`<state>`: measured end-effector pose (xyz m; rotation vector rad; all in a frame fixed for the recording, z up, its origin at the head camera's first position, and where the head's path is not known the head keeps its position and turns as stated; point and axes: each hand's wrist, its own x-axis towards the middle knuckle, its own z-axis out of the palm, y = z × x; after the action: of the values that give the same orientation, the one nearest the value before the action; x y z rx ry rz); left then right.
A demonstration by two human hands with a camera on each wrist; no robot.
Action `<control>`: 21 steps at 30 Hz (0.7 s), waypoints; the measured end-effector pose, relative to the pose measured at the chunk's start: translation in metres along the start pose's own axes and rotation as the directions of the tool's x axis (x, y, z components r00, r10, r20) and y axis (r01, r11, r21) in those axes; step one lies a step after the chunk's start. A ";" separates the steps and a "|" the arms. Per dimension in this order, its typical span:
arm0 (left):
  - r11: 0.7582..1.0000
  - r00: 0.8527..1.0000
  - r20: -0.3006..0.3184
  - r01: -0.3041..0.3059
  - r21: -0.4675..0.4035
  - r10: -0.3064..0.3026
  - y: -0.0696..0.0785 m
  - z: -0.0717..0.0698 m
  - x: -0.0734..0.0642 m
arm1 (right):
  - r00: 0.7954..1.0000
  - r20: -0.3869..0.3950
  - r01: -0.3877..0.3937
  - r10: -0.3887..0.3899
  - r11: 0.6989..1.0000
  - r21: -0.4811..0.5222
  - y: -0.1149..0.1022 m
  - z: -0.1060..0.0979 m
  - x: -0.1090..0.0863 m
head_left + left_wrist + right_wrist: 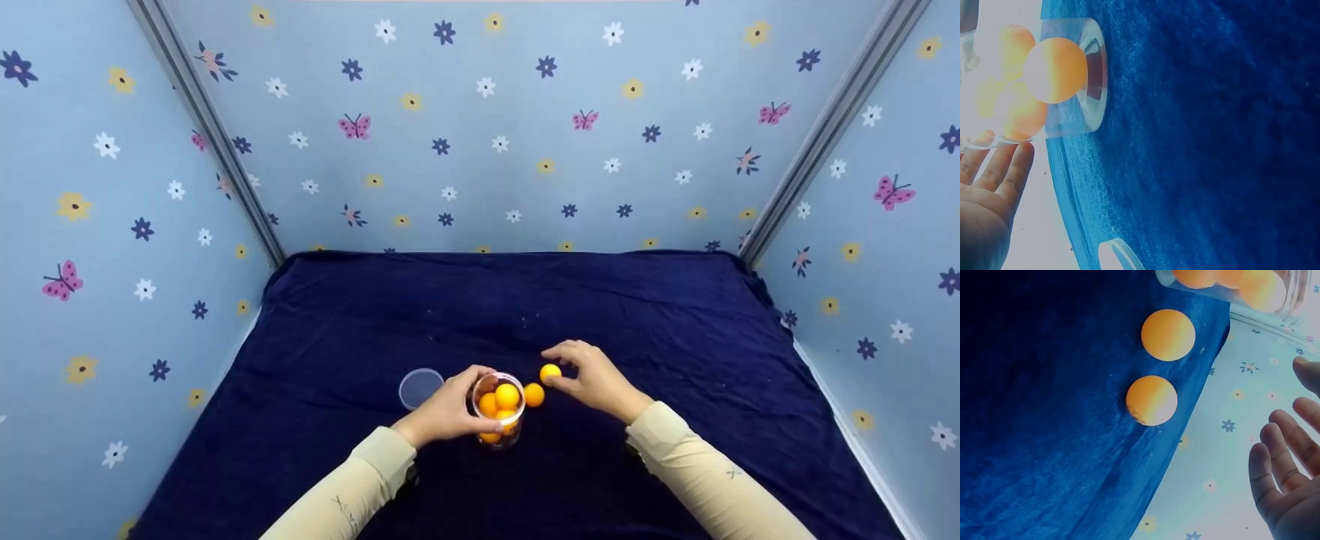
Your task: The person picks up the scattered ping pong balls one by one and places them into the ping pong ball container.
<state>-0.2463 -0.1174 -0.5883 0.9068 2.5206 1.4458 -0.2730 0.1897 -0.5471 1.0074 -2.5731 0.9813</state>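
My left hand point(454, 409) grips a clear plastic jar point(501, 441), thumb on the near side and fingers round the far side. Inside the jar lie several orange ping-pong balls point(507, 396); its mouth is uncovered. Two more orange balls lie on the cloth to its right, a nearer ball point(534, 394) beside the jar and a farther ball point(550, 374). Over the farther ball hovers my right hand point(600, 379). The right wrist view shows that hand's fingers point(1275, 458) spread loosely and apart from both balls. A round translucent lid point(421, 388) lies left of the jar.
A dark blue cloth point(637, 300) with wrinkles covers the table. Light blue walls point(517, 150) with flowers and butterflies stand at the back and both sides, joined by grey metal posts point(825, 124) at the corners.
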 end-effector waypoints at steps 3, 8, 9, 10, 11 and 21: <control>1.000 1.000 0.004 0.004 -0.020 -0.004 0.000 -0.001 0.001 | 1.000 0.002 -0.011 0.011 1.000 -0.016 0.002 -0.001 -0.001; 0.999 1.000 0.016 0.018 -0.030 -0.017 0.000 -0.001 0.001 | 0.998 0.027 -0.061 0.062 0.997 -0.036 0.007 0.001 -0.003; 0.999 1.000 0.016 0.019 -0.029 -0.019 0.000 0.000 0.001 | 0.997 0.033 -0.072 0.074 0.997 -0.038 0.008 0.002 -0.003; 0.999 1.000 0.016 0.021 -0.028 -0.020 0.000 0.000 0.001 | 0.996 0.038 -0.081 0.082 0.996 -0.040 0.009 0.002 -0.004; 0.999 1.000 0.017 0.022 -0.029 -0.022 -0.001 0.000 0.001 | 0.995 0.042 -0.090 0.091 0.995 -0.043 0.010 0.003 -0.004; 0.999 1.000 0.025 0.016 -0.037 -0.015 -0.001 0.000 0.000 | 0.983 0.080 -0.160 0.163 0.986 -0.041 0.017 0.007 -0.010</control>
<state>-0.2467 -0.1173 -0.5888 0.8919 2.4685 1.4632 -0.2767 0.1994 -0.5650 0.8587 -2.7668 0.9475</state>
